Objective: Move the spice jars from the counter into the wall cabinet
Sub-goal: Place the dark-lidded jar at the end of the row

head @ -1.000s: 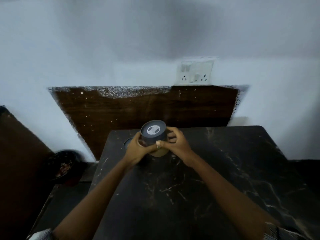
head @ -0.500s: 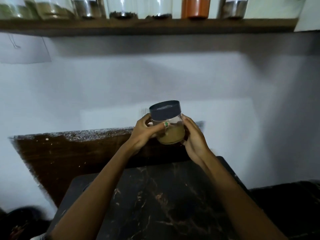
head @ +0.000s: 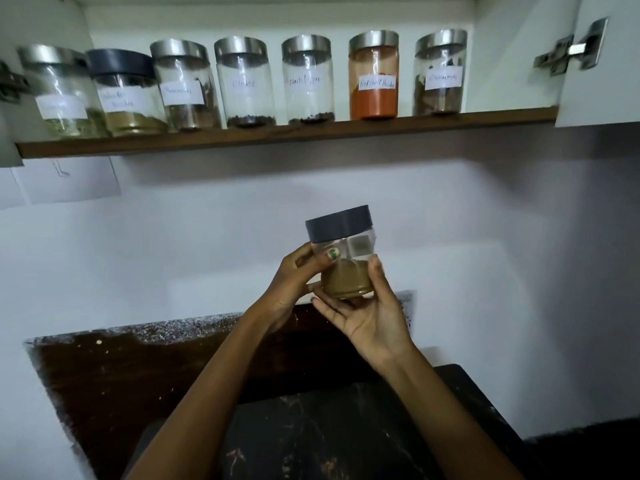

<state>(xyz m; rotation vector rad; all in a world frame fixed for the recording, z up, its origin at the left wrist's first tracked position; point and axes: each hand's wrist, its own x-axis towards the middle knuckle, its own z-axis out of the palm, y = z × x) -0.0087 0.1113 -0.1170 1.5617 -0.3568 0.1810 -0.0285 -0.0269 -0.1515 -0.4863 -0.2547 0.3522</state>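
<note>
A clear spice jar (head: 346, 271) with a dark lid and tan powder hangs in mid-air above the counter. My left hand (head: 294, 278) grips its left side, thumb across the front. My right hand (head: 370, 317) cups it from below and the right, fingers curled round its base. The open wall cabinet's wooden shelf (head: 346, 131) runs above, well higher than the jar. Several labelled jars stand on it in a row, among them a red chilli powder jar (head: 373, 76) and a dark-lidded jar (head: 126, 93).
The black marble counter (head: 329, 434) lies below my arms. A dark wooden backsplash (head: 121, 368) lines the white wall. The cabinet's open door and hinge (head: 571, 50) are at the upper right. A paper sheet (head: 69, 183) hangs under the shelf at left.
Both hands lifted the jar off the counter and raised it toward the shelf. My view tilted up, bringing the cabinet shelf and its row of jars into sight.
</note>
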